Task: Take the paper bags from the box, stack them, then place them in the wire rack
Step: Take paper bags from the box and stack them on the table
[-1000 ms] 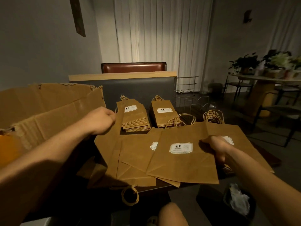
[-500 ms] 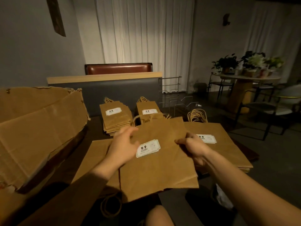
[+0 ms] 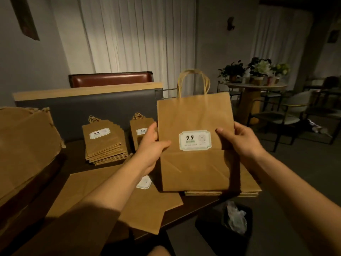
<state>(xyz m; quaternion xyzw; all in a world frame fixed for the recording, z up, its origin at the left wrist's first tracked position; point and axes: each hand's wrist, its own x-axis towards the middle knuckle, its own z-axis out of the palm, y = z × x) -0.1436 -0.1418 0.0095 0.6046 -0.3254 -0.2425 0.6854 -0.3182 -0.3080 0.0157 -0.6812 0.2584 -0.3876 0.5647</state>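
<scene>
Both grips are pinching one paper bag [image 3: 195, 141] upright, left hand [image 3: 153, 145] and right hand [image 3: 239, 139] at its side edges, above the near stack [image 3: 249, 189] on the worktop [image 3: 73, 163]; squaring edges before lowering should be keeping it neat.

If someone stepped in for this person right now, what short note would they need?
Left hand and right hand each grip a side edge of one upright bag, held over a flat stack on the table.
Two more stacks lie farther back; loose bags lie near the box.
Done: several bags are out and stacked.
Left: lay this one down, stack the loose ones, fill the wire rack, barely visible behind.
</scene>
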